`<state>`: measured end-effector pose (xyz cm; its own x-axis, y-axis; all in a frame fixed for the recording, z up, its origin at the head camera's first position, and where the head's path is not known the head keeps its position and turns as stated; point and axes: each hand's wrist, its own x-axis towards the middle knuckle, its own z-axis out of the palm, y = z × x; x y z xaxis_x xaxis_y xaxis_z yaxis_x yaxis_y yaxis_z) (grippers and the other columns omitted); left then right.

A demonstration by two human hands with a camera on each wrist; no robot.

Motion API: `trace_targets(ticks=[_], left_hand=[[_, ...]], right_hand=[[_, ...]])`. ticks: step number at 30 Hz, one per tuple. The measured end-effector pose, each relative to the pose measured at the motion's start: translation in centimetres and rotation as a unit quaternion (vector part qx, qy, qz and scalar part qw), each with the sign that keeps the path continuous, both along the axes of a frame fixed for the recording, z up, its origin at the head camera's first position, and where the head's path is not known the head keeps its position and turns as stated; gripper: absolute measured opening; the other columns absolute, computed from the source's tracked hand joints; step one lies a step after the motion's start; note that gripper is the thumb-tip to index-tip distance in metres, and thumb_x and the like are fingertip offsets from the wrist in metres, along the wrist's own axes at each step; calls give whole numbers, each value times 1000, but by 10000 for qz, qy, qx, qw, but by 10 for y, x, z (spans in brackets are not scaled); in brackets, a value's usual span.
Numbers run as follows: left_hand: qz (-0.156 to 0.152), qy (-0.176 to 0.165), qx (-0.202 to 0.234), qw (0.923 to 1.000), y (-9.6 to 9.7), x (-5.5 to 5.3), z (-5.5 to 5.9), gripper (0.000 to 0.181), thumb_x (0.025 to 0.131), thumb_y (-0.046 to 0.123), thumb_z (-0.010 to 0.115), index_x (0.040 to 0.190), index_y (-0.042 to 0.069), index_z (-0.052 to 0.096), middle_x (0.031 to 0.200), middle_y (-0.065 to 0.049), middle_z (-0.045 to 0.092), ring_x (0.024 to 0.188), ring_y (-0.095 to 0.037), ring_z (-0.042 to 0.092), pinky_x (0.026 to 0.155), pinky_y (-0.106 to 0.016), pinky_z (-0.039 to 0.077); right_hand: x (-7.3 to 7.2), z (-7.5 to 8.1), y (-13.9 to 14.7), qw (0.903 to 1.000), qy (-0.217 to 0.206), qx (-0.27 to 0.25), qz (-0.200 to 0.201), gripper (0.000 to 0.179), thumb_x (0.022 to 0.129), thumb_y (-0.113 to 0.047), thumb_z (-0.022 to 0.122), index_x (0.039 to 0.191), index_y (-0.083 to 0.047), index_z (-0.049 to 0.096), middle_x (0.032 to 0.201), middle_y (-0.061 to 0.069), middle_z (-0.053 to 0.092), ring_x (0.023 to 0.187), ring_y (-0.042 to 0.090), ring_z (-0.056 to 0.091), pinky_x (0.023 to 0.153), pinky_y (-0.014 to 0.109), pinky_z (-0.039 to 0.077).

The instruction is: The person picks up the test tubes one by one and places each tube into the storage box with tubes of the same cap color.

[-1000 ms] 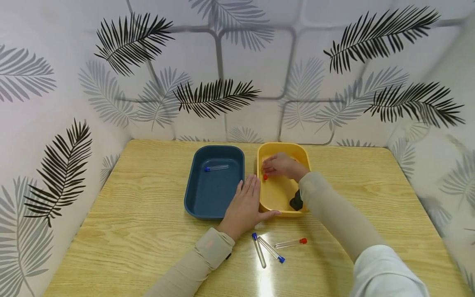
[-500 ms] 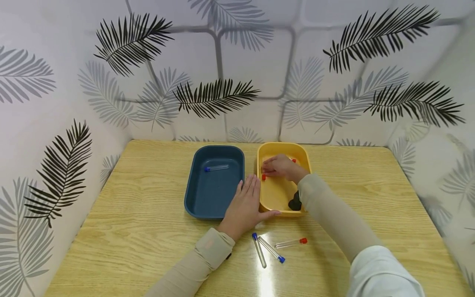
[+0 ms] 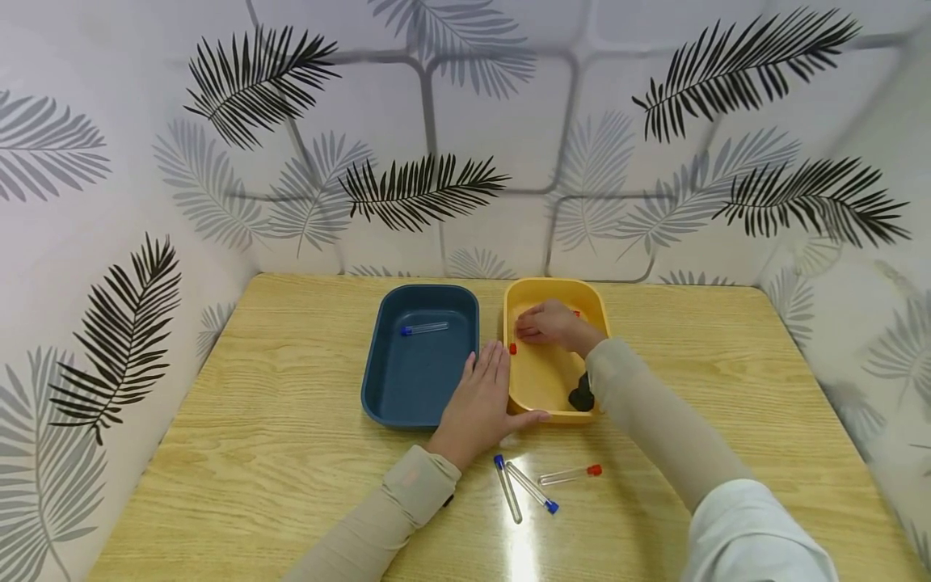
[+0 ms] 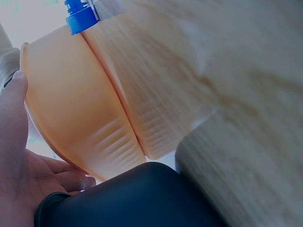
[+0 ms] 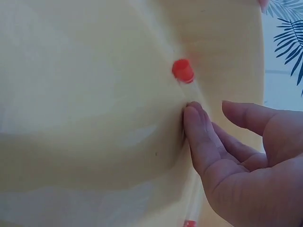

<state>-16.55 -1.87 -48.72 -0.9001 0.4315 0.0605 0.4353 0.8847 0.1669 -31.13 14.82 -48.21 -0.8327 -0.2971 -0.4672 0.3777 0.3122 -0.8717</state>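
My right hand (image 3: 550, 323) is inside the yellow tray (image 3: 556, 419). In the right wrist view its fingers are nearly straight, with the thumb held apart from them. The fingertips are right beside a red-capped test tube (image 5: 183, 71) along the tray's wall; the hand hides part of that tube. A second red cap (image 5: 190, 223) shows at the bottom of that view. My left hand (image 3: 476, 408) lies flat with fingers extended over the adjoining rims of the blue tray (image 3: 369, 388) and the yellow one, its thumb along the yellow tray's front rim.
One blue-capped test tube (image 3: 425, 329) lies in the blue tray. In front of the trays, two blue-capped tubes (image 3: 508, 491) and one red-capped tube (image 3: 570, 475) rest on the wooden table (image 3: 254, 453). A patterned wall (image 3: 473, 242) stands behind the table.
The red cap beside my right fingers has shifted slightly left, toward the yellow tray's left wall. My left hand and the tubes on the table have stayed put.
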Motion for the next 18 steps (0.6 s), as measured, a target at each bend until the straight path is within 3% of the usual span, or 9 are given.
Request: trace_targets(ticks=[4,8,18], left_hand=[[2,-2,37,10000,0,0,0,112,74,84,22,147,-1,16,152,-14,17,141,-24,5,112,-43,7],[-7,52,31,10000,0,0,1,112,74,84,22,147,-1,17,152,-14,18,141,-24,6,112,-43,9],[-5,47,152,9999,0,0,0,112,74,84,23,147,-1,18,152,-14,18,141,-24,7,112,-43,8]], right_hand=[[3,8,7,9997,220,30,116,37,98,-4,43,126,20,41,125,33,49,115,40,51,95,41,42],[2,17,15,9997,235,94,-15,38,97,-3,44,127,21,40,125,35,47,116,42,49,94,42,42],[8,38,43,9989,370,285,55,39,97,-9,48,127,15,45,126,31,49,113,39,52,91,40,45]])
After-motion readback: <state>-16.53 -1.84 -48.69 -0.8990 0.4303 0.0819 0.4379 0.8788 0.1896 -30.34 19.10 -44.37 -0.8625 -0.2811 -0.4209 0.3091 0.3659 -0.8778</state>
